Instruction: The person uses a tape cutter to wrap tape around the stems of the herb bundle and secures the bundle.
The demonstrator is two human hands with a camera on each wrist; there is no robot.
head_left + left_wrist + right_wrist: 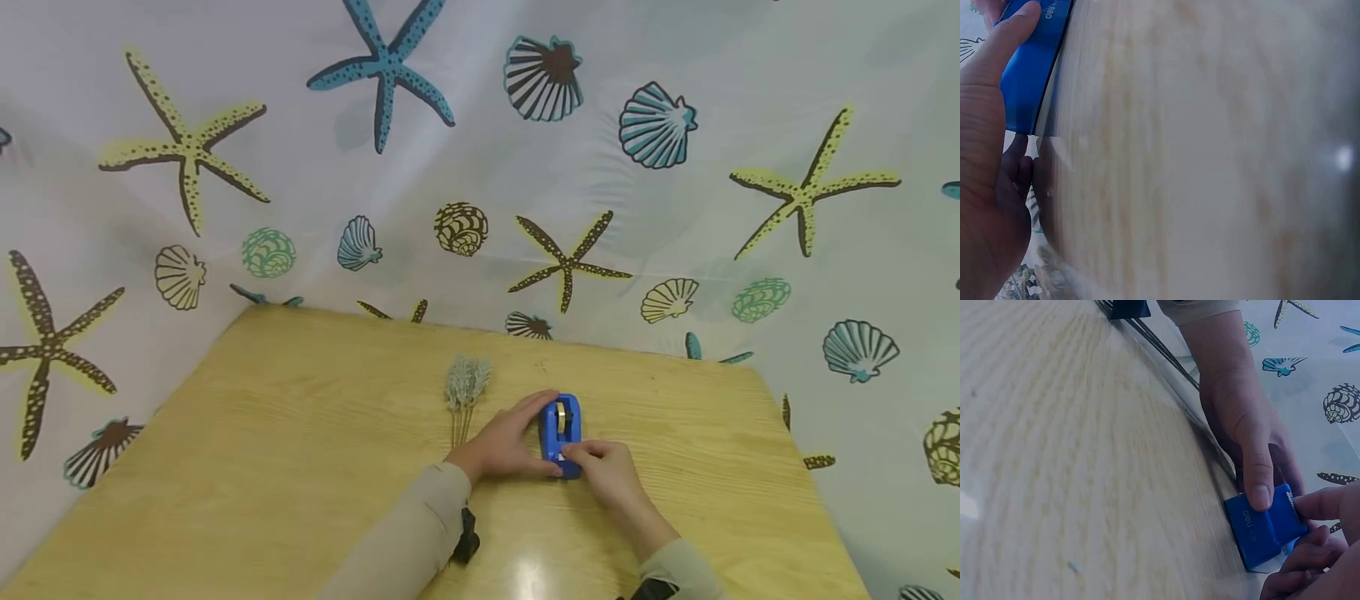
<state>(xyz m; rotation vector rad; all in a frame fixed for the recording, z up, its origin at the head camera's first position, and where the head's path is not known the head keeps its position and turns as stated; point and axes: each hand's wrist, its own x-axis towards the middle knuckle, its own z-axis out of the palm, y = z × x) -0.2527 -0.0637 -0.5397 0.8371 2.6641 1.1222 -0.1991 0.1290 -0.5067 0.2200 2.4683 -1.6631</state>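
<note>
A blue tape dispenser [570, 472] lies on the table with a small tape roll [561, 417] in it. My left hand [506, 442] grips it from the left, with the thumb at the near end and the fingers at the far end. In the left wrist view, that thumb presses on the dispenser's blue side [1034, 69]. The right hand [611, 479] is at the cutter end, its thumb and forefinger pinching the tape's end there. From the right wrist, a fingertip shows right at the serrated cutter [1290, 500]; the tape itself is mostly hidden.
Pale dried flower sprigs [467, 383] on thin stems lie just left of the left hand, their lower ends behind the forearm. A white cloth [465, 167] printed with shells and starfish hangs around the back and sides of the wooden table [300, 450].
</note>
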